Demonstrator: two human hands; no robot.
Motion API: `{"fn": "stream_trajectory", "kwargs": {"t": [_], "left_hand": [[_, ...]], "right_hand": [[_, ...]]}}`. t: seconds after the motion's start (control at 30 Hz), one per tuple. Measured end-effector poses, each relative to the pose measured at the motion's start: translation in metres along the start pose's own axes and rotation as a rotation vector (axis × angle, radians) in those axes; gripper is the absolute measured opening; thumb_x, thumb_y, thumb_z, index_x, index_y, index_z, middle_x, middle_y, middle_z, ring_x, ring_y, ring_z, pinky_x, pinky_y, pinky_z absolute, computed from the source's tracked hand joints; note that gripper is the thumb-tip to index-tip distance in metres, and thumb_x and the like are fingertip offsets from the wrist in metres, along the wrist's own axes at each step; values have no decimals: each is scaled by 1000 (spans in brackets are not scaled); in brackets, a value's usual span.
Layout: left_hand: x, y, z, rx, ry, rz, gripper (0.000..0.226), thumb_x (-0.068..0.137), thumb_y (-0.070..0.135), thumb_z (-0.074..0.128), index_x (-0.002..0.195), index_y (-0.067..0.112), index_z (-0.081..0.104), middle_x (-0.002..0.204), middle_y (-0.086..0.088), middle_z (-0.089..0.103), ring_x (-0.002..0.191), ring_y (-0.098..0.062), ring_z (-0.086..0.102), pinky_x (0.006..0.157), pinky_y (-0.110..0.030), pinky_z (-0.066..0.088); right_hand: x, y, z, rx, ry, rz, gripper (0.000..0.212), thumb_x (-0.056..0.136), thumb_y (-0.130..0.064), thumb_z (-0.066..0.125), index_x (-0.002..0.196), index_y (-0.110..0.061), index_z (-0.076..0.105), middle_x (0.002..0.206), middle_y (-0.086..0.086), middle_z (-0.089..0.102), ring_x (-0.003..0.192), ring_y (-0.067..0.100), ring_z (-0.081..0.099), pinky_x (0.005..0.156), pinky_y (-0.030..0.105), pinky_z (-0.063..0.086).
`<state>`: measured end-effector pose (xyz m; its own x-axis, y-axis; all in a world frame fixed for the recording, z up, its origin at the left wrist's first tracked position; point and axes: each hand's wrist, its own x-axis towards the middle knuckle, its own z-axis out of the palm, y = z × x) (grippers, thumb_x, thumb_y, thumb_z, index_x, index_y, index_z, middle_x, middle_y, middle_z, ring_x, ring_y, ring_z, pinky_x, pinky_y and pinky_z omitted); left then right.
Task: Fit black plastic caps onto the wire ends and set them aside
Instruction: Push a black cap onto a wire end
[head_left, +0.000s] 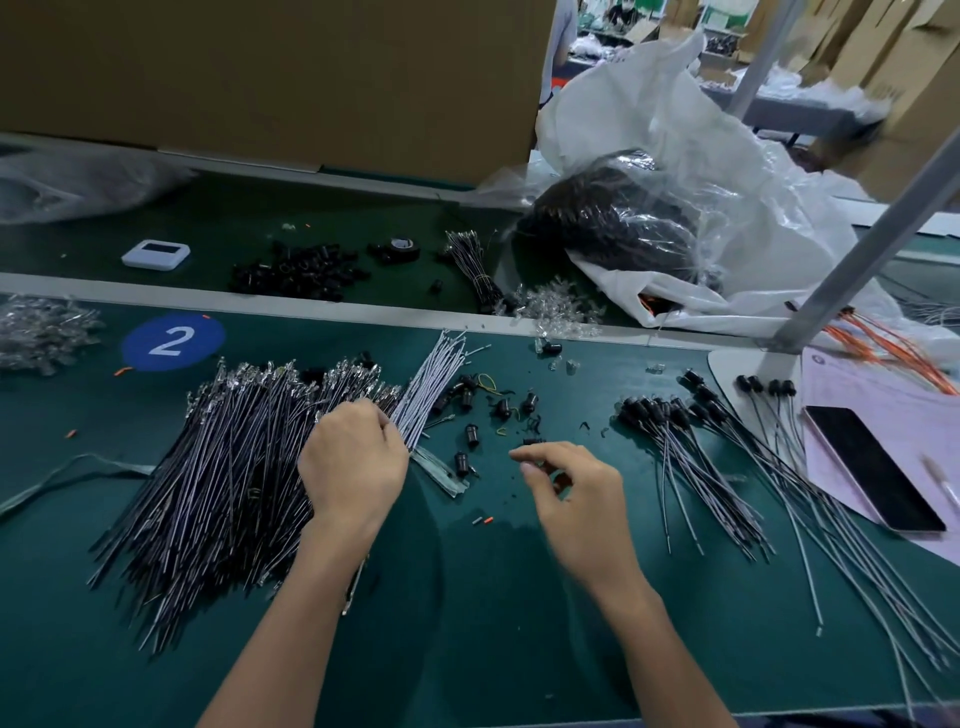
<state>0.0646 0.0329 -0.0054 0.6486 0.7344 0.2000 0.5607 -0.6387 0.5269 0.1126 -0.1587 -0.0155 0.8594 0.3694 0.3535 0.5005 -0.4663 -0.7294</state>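
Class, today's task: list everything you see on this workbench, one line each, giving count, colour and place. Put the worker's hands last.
uncapped wires: large pile, dark grey, left on the green mat
pale wire bundle: one, whitish, at that pile's right edge
loose caps: several, black, mat centre
capped wires: spread pile, grey with black caps, mat right
phone: one, black, far right
number sticker: one, blue, mat back left
cap heap: one, black, back strip
tape roll: one, black, right of cap heap
plastic bag: one, whitish, back right
cardboard box: one, brown, back left
left hand: one, on the pile's right edge, grip hidden
right hand: one, mat centre, fingers curled, contents unclear
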Motion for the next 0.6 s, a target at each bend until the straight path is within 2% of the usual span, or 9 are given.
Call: {"fn": "stream_trajectory", "kwargs": {"t": [0.1,0.2,0.3,0.4,0.5,0.6], "left_hand": [[-3,4,-10,-130,77,54,7,93,21,62,90,15,65,76,2,62,66,-18,52,58,-29,41],[-12,18,-22,-321,86,217,6,89,21,68,84,21,64,72,6,66,64,-18,60,62,-33,50],[-27,30,-23,-427,35,376,7,85,18,73,84,20,67,71,7,67,62,-20,61,63,-36,52],[-40,35,-16,-478,21,462,8,82,15,76,85,17,69,73,4,69,62,-20,61,61,-36,52],[-48,34,-11,-566,-56,465,11,82,10,76,82,17,68,68,10,65,55,-10,56,60,-31,50],[-53,33,-9,-717,-248,315,16,82,11,76,79,22,66,59,10,63,50,-9,54,54,-24,48]], "right_hand": [[7,-8,-1,114,13,59,20,89,-5,66,92,-22,76,84,-15,71,75,4,62,64,12,45],[20,-24,1,326,-34,178,17,91,-8,64,95,-22,74,84,-6,75,70,8,65,65,22,51],[34,-42,6,585,-132,304,11,94,-16,61,99,-19,71,84,-2,76,62,3,60,59,16,47],[48,-54,7,735,-167,395,13,97,-16,57,97,-14,70,81,-2,74,59,5,52,56,16,43],[58,-55,0,747,-109,425,20,100,-16,51,95,-15,71,81,0,75,62,6,52,60,17,44],[61,-52,-11,764,-90,411,27,102,-22,46,94,-16,72,75,0,73,61,5,56,59,15,46]]}}
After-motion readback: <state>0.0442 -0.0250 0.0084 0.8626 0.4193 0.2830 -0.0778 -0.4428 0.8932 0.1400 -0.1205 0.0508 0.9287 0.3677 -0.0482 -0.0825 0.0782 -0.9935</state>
